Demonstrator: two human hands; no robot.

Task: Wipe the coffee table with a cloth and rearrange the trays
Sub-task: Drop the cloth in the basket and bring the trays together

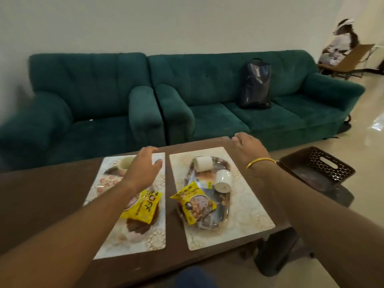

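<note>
Brown wood forms the table [52,196], which stands in front of a green sofa [187,90]. Two pale mats [249,213] lie side by side on it, near but apart. Each mat carries a tray. The right tray [223,213] is steel and holds two white cups [223,180] lying on their sides and a yellow packet [194,202]. The left tray [137,225] is largely hidden under the left arm and a second yellow packet [142,206]; a cup [126,162] sits at its far end.

No cloth is visible. Judged from this, wiping has not started and both trays remain to be moved.

The left hand [143,169] hovers over the left mat, fingers spread, gripping nothing. The right hand [248,150] reaches toward the far table edge, fingers loosely curled, empty. A dark basket [318,167] sits on the floor to the right.
</note>
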